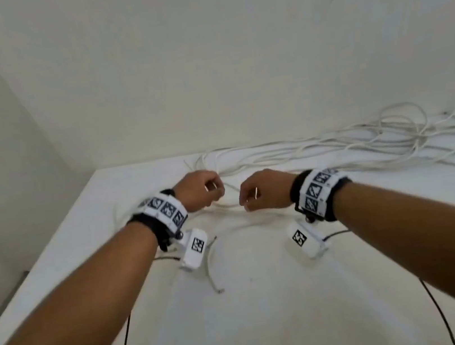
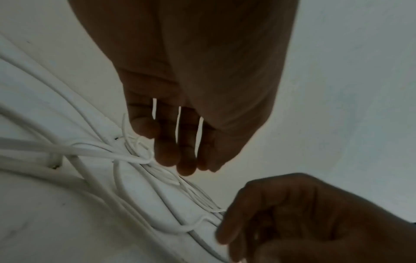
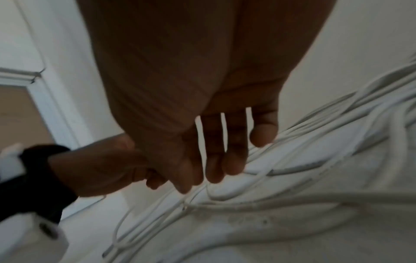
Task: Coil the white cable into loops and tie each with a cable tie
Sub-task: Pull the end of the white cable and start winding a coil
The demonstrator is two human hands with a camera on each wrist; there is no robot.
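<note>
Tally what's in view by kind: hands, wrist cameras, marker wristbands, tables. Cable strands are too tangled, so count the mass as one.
Hands: 2 (left hand, right hand)
Wrist cameras: 2 ()
Marker wristbands: 2 ()
White cable mass: 1
Table: 1
Total: 8

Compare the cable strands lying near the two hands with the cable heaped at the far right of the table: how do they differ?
The near strands run low and fairly flat between the left hand and the right hand; the far heap is out of both hands' reach and untouched. The near strands are few; the far heap is many overlapping loops, some lifting off the table. Both are white, loose and untied.
</note>
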